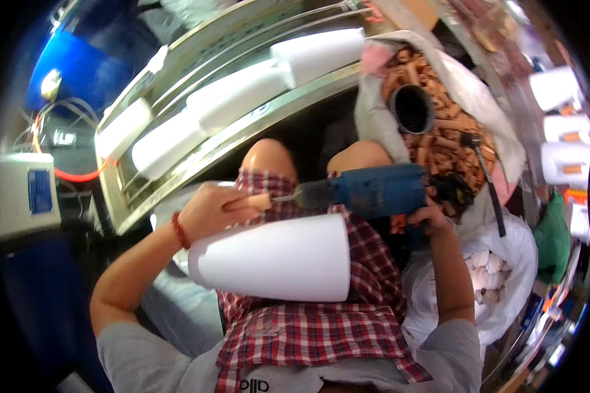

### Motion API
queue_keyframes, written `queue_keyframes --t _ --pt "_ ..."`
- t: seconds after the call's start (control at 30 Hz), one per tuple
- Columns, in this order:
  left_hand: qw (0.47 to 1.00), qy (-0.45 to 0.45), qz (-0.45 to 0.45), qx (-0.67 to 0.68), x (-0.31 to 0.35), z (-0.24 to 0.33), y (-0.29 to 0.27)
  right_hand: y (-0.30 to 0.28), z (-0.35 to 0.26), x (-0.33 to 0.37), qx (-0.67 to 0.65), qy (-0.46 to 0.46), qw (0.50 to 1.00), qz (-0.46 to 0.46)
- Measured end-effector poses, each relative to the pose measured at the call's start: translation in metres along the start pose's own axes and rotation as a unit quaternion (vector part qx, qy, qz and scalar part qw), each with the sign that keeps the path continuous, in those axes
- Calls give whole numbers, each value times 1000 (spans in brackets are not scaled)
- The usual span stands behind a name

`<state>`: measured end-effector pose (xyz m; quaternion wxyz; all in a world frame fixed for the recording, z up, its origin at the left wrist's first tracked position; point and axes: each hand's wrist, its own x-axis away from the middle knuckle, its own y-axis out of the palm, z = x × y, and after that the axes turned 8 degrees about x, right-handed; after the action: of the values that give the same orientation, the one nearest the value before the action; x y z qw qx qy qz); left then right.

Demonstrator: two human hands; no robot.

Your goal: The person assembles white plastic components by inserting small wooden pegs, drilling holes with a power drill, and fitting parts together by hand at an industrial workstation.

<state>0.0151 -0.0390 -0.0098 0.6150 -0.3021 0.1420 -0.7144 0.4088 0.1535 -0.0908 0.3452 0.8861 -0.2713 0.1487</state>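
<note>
Between the fingers of my left hand (210, 208) is a small tan cylindrical piece (261, 202), closed on from its left side. My right hand (432, 216) grips the handle of a blue power drill (381, 190), held level with its chuck toward the left. The thin drill bit (283, 198) reaches to the end of the tan piece; whether it has entered cannot be made out. Across my lap, on a red checked cloth (308, 334), lies a white tapered hollow-looking form (278, 259), just below the drill and my left hand.
Ahead, a long frame (242, 128) holds several white tapered forms (233, 95). At right, an open sack (505, 141) contains many reddish-brown pieces, a dark round container (412, 109) and a long-handled tool (490, 183). A white bag (521, 262) of pale pieces stands nearer.
</note>
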Motion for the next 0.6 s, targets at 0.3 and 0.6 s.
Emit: queue_keyframes --t 0.3,0.6 --pt "994 -51 50 -81 44 18 4 3 -38 57 69 -145 987 -4" --pt "983 -112 30 -142 29 95 28 -44 -105 32 -83 -304 900 300"
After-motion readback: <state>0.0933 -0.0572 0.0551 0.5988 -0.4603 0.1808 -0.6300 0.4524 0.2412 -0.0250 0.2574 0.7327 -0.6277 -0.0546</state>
